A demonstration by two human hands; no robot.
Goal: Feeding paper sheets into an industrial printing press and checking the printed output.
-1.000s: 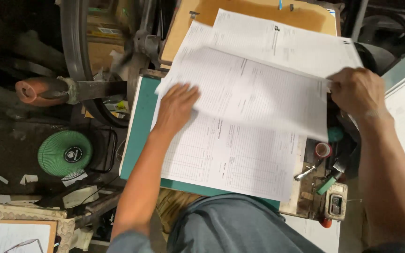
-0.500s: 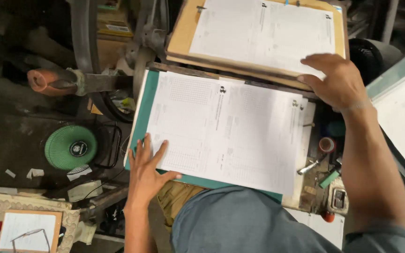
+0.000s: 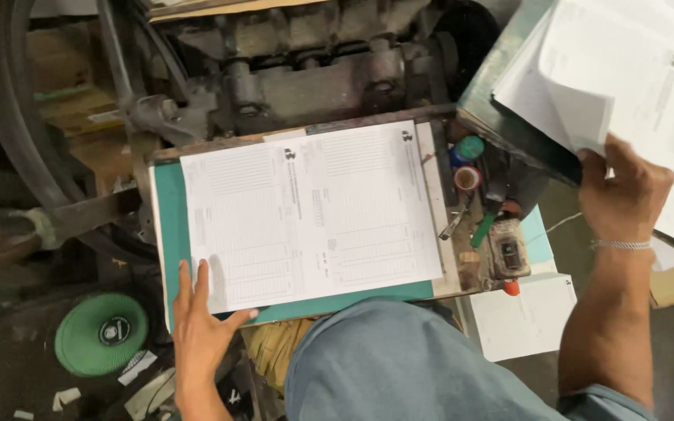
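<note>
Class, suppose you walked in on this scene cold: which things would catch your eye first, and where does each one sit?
First the large white printed sheet lying on a teal board at centre, the left hand flat at its lower left corner. Next the right hand at upper right, lifting sheets from a paper stack. Behind sits a dark, greasy machine, and a green disc lies on the floor at lower left.

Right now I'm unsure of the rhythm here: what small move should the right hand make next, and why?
Probably peel one sheet free. The right hand is at the corner of the paper stack on the right, where the top sheet's corner is already curled up. The left hand rests at the lower left corner of the printed sheet lying on the green board.
</note>
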